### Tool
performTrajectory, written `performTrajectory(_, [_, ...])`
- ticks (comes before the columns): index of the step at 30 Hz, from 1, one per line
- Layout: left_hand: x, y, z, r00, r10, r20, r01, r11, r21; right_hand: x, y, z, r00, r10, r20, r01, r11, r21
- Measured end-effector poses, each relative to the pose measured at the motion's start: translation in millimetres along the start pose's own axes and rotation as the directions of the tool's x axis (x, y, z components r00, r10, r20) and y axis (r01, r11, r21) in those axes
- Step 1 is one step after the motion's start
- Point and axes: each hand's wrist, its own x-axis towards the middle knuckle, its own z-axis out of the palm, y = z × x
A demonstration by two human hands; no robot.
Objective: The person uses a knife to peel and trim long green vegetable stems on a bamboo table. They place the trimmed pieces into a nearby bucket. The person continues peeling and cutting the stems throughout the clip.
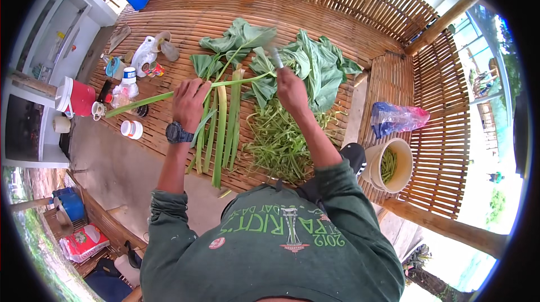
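A long green leaf stalk (236, 82) lies slantwise across the slatted bamboo platform, and my left hand (190, 101) is closed over it. In my right hand (292, 92) is a knife (277, 59), raised by the stalk's leafy end; its blade is smeared by motion. Large, broad green leaves (323, 71) are piled beyond and right of the knife, with another big leaf (236, 36) at the far side. Several cut stalks (220, 133) lie side by side between my forearms. Beneath my right forearm spreads a heap of thin green peelings (275, 141).
Left on the platform stand a white-lidded jar (129, 75), a white tub (131, 129), a mug (98, 111) and plastic bags (147, 51). A red cooler (76, 97) is beyond its edge. At right are a cream bucket (406, 167) holding green pieces and a blue-and-red plastic bag (398, 119).
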Motion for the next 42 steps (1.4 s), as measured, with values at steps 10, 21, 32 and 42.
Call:
performTrajectory(10, [-50,8,42,0.990,-0.059,0.125,0.074,0.991,-0.112,-142,35,-8,0.931,0.248,0.269,-0.242,0.969,-0.055])
performTrajectory(21, [-39,134,70,0.965,-0.176,0.197,0.262,0.730,-0.631,-163,-39,-21,1.000,0.020,0.003,-0.020,0.998,0.064])
performTrajectory(32, [-53,145,68,0.942,-0.191,0.276,0.322,0.742,-0.588,-157,-31,-25,0.990,-0.020,0.138,0.036,0.993,-0.112])
performTrajectory(42, [-52,161,44,0.936,-0.120,0.330,0.301,0.759,-0.578,-156,25,-21,0.978,-0.131,0.165,0.154,0.978,-0.139])
